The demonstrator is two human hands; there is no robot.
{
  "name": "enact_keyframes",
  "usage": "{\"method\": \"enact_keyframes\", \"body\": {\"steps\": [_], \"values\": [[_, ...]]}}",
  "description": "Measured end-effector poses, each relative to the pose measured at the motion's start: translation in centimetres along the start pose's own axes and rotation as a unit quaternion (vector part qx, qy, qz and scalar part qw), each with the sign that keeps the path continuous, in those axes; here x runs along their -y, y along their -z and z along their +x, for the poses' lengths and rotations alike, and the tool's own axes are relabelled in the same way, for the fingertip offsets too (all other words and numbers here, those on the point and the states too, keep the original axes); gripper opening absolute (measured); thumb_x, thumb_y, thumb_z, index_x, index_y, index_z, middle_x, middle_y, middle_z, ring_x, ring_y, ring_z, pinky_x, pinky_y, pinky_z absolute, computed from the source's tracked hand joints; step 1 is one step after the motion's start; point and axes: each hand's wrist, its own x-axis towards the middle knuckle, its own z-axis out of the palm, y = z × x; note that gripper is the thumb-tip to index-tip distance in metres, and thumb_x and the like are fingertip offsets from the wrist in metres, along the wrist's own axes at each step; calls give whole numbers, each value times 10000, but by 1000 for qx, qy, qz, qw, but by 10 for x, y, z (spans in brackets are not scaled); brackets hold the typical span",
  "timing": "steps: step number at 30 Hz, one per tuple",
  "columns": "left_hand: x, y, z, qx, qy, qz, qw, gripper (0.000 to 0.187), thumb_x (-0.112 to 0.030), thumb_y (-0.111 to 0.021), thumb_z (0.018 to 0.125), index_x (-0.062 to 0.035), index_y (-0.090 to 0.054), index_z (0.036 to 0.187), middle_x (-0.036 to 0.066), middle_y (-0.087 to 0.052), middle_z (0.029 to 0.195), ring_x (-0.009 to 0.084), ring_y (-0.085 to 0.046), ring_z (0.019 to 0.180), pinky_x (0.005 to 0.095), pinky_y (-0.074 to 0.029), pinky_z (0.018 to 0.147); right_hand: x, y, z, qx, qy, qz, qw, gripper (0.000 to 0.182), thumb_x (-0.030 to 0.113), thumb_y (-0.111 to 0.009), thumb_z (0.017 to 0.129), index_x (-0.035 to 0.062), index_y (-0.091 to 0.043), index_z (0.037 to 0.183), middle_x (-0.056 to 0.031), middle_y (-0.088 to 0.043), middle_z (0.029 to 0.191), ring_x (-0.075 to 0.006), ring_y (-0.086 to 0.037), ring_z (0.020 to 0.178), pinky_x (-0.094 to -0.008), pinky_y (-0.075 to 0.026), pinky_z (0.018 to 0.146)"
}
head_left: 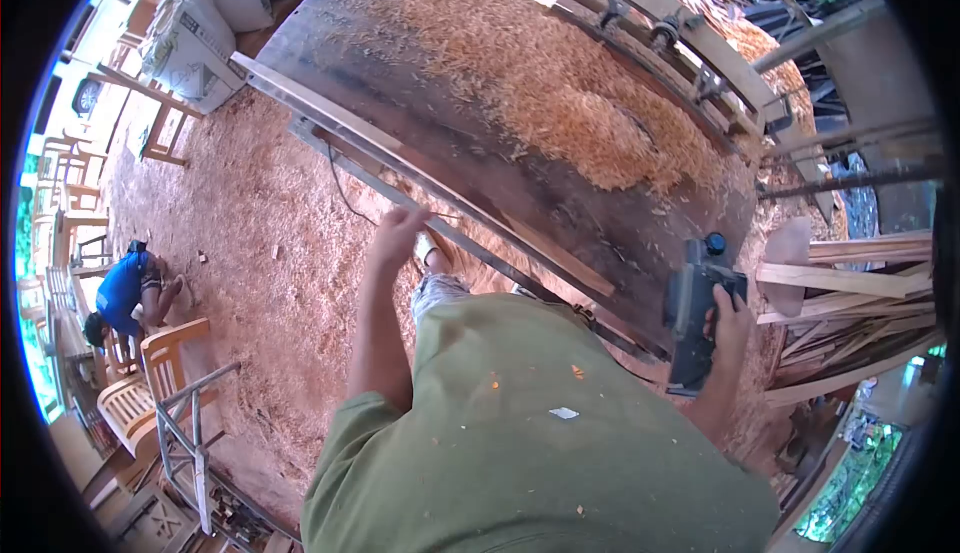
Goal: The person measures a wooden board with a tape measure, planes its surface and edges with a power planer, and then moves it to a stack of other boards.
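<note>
My right hand (731,325) is wrapped round the handle of a dark electric hand planer (690,325) with a blue front knob, at the right end of the workbench (560,203). My left hand (400,233) is closed just off the near edge of the bench; what it holds, if anything, is too small to make out. A long pale wooden strip (555,251) lies along that near edge, running from upper left to lower right. A dark cord (345,198) hangs beneath the edge, left of my left hand.
A thick heap of wood shavings (560,83) covers the bench's far side, beside a wooden frame with clamps (665,33). Stacked boards (850,278) are at right. Chairs (130,408) and a crouching person in blue (125,293) are at left. White sacks (195,53) stand upper left.
</note>
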Motion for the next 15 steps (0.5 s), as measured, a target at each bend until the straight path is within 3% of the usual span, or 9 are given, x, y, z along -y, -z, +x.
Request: {"method": "enact_keyframes", "body": {"steps": [2,3,5,7,9,11,12,14,15], "values": [[43,-60,20,97,-11,45,994,638,-563,-609,875,64,-709,938,142,-691,847,229,-636,827,352,-498,760,-23,0,8,5,-26,47,999,286,333,-682,895,52,-636,864,-28,-542,599,-108,-483,426,-246,-358,376],[36,-84,12,140,33,54,988,738,-637,-582,864,73,-683,1041,161,-696,937,232,-648,865,357,-506,782,-30,-2,12,17,-45,90,995,287,334,-682,895,55,-637,845,-27,-541,601,-102,-483,437,-235,-351,382],[2,-123,-21,169,128,0,977,794,-644,-632,848,14,-562,1288,147,-654,1132,223,-645,931,378,-523,767,-36,-13,21,40,-38,110,992,298,340,-673,902,51,-641,836,-34,-550,606,-105,-487,441,-236,-361,390],[-4,-157,-41,206,171,-74,961,907,-706,-649,793,-15,-487,1358,143,-613,1190,253,-651,957,367,-530,783,-42,-27,35,75,-29,127,989,311,345,-664,908,46,-645,827,-41,-559,610,-108,-491,445,-238,-370,397],[-4,-188,-52,235,195,-137,942,848,-678,-658,799,-16,-529,1312,153,-606,1197,257,-662,941,353,-537,787,-47,-50,51,113,7,163,980,338,358,-652,916,35,-649,814,-45,-564,609,-113,-495,447,-245,-385,410],[-15,-204,-64,192,177,-114,958,716,-542,-687,823,2,-553,1268,161,-600,1218,259,-672,904,362,-548,770,-51,-74,69,147,30,175,973,357,367,-642,923,25,-643,819,-46,-564,605,-118,-497,444,-254,-393,414],[-7,-209,-61,171,179,-124,961,716,-542,-687,823,2,-553,1268,161,-600,1218,259,-672,904,362,-548,770,-49,-87,75,146,36,195,969,349,363,-636,927,30,-634,822,-47,-565,603,-123,-498,441,-258,-396,412],[19,-217,-50,178,154,-192,953,598,-400,-681,820,21,-563,1229,173,-606,1201,261,-678,871,349,-555,729,-45,-105,84,165,45,208,963,341,359,-630,932,36,-624,825,-48,-566,602,-127,-499,438,-261,-399,409],[22,-214,-67,119,152,-258,947,449,-233,-663,811,52,-589,1148,177,-643,1105,275,-681,860,366,-576,741,-44,-111,87,166,33,222,960,334,360,-623,939,41,-608,842,-48,-564,601,-131,-500,436,-265,-402,406]]}}
